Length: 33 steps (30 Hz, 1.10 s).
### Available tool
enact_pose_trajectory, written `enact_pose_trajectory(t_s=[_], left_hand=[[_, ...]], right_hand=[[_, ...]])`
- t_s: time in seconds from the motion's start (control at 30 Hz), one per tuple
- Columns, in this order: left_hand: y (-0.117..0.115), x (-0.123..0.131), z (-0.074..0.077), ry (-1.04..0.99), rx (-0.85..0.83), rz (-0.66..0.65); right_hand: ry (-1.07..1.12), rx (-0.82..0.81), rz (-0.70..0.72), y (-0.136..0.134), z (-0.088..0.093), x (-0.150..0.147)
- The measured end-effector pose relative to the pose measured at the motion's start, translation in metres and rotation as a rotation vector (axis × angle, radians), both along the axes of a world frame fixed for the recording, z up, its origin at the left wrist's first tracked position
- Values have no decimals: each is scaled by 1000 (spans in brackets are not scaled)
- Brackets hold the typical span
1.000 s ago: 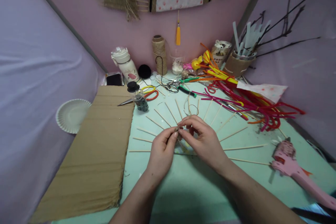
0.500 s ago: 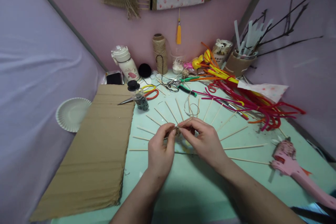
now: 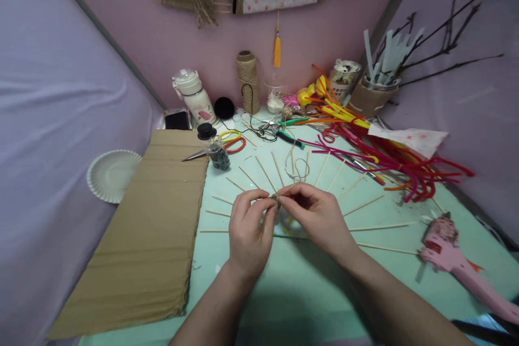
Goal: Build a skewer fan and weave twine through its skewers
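My left hand (image 3: 252,227) and my right hand (image 3: 316,216) meet over a half-circle piece edged with thin wooden sticks (image 3: 265,174) that fan outward. Both hands pinch a brown twine (image 3: 300,168) between thumb and fingertips. From my right fingers the strand loops away across the sticks towards the back of the table. My hands hide most of the half-circle's middle; its straight lower edge shows between the wrists. Just beyond my left hand stands a small glass jar (image 3: 219,155) with a black lid and dark contents.
Corrugated cardboard (image 3: 138,238) lies left, beside a paper plate (image 3: 114,175). Scissors (image 3: 233,143), a twine spool (image 3: 248,84), a white bottle (image 3: 194,97) and pliers (image 3: 290,139) stand or lie at the back. Pipe cleaners (image 3: 405,167) and a pink glue gun (image 3: 450,254) occupy the right.
My left fingers have shifted their pinch, straightening towards the right fingertips. My right hand stays nearly in place, and the table items look the same.
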State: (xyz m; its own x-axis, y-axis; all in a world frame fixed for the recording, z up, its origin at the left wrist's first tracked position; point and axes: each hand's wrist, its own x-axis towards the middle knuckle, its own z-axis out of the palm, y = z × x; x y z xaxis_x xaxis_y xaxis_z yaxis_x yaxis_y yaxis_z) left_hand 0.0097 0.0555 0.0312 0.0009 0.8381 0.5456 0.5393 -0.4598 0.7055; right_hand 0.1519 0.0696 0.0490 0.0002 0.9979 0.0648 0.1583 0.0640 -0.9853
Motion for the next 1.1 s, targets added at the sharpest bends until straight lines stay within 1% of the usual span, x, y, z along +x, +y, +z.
enact_pose_trajectory(t_s=[0.13, 0.23, 0.43, 0.6, 0.67, 0.73, 0.83, 0.97, 1.1], left_hand=[[-1, 2, -1, -17, -14, -31], [-1, 3, -1, -32, -32, -61], [-1, 3, -2, -7, -31, -61], [-2, 2, 2, 57, 19, -63], [-2, 1, 5, 57, 58, -32], [-2, -1, 7, 38, 103, 30], [0, -3, 7, 42, 123, 84], [1, -3, 5, 98, 80, 49], [1, -1, 5, 125, 86, 50]], right_hand=[[150, -103, 36, 2, 2, -1], [182, -126, 56, 2, 3, -1], [218, -133, 55, 0, -1, -2], [129, -35, -10, 0, -4, -1], [65, 26, -45, -1, -4, -1], [6, 87, -60, -1, -4, 0], [-50, 153, -38, -2, -4, -1], [-82, 199, -9, -3, -5, -1], [-91, 206, 3, -4, -5, -2]])
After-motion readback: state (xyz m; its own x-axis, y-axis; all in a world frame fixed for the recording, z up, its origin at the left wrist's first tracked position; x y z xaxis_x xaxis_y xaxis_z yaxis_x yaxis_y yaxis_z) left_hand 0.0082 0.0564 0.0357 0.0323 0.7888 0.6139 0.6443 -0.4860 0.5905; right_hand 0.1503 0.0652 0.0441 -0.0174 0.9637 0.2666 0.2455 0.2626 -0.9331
